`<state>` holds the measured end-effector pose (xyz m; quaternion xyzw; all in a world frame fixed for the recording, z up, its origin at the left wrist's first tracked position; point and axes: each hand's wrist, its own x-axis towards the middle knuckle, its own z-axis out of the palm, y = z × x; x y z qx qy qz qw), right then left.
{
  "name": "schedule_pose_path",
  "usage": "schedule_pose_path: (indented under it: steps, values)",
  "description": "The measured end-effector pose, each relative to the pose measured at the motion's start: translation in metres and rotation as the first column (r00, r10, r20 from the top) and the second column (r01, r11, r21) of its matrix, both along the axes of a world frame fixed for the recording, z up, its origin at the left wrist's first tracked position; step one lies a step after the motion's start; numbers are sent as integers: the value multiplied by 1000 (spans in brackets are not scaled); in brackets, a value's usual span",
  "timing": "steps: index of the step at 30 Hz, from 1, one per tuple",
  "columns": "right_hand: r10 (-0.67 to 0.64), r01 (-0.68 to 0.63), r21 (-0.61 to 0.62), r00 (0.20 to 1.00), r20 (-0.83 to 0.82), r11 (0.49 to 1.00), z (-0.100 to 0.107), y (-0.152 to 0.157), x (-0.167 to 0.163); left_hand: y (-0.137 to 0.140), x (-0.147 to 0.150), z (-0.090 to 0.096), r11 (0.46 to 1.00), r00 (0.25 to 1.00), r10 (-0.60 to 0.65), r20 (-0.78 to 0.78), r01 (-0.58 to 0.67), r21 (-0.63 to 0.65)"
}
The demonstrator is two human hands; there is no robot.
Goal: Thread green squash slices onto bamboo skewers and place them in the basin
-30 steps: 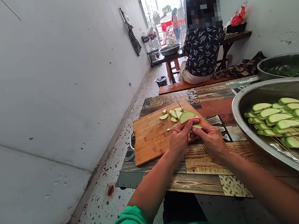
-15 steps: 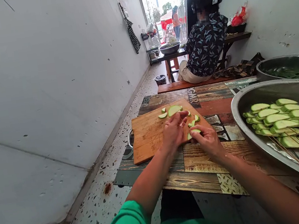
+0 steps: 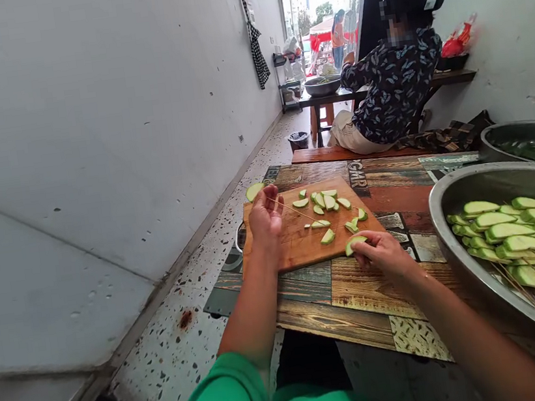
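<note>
My left hand (image 3: 266, 217) is raised above the left part of a wooden cutting board (image 3: 266, 246). Its fingers are closed on a thin wooden skewer (image 3: 296, 211), whose bare length slants down to the right. A pale green zucchini slice (image 3: 255, 191) shows just beyond those fingers, seemingly on the skewer's other end. Near the board's right front corner, my right hand (image 3: 381, 252) pinches another zucchini slice (image 3: 355, 243) between thumb and fingers. Several cut zucchini pieces (image 3: 329, 202) lie scattered on the board between and beyond my hands.
A large metal basin (image 3: 442, 230) at the right holds skewered zucchini slices (image 3: 513, 230). Behind it stands another basin (image 3: 489, 138) with dark greens. A co-worker (image 3: 395, 85) sits on a bench (image 3: 315, 155) ahead, near a table with a bowl (image 3: 323, 86). A wall (image 3: 89, 119) runs along the left.
My left hand has moved left, away from my right hand, and the skewer now shows clearly. The pieces on the board have come into view. The whole view has shifted slightly left.
</note>
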<state>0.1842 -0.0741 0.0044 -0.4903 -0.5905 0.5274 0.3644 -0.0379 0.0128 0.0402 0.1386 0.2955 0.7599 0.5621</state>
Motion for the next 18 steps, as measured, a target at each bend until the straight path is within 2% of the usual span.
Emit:
schedule_pose_path:
  steps: [3,7,9,11,12,13,16,18]
  values:
    - [-8,4,46,996,90,999,-8,8,-6,-4,10,0,997,996,-71,-54,70,-21]
    - [-91,77,88,982,168,993,-8,12,-6,-17,36,2,962,951,-274,-143,271,-40]
    - [-202,177,165,968,149,970,-2,10,-1,-23,46,2,941,927,-337,-166,335,-39]
    - [-317,281,269,943,99,921,5,8,4,-28,56,1,938,919,-344,-190,347,-19]
    - [-326,294,292,943,64,910,8,6,5,-30,61,-1,937,915,-344,-209,351,-7]
    - [-291,271,288,956,26,918,10,4,5,-33,67,-3,934,908,-346,-237,357,6]
    - [-31,46,192,996,-81,980,13,-1,-2,-39,82,-9,914,850,-354,-390,402,47]
    - [6,16,161,991,-132,987,12,-3,-5,-42,88,-11,902,765,-337,-549,429,44]
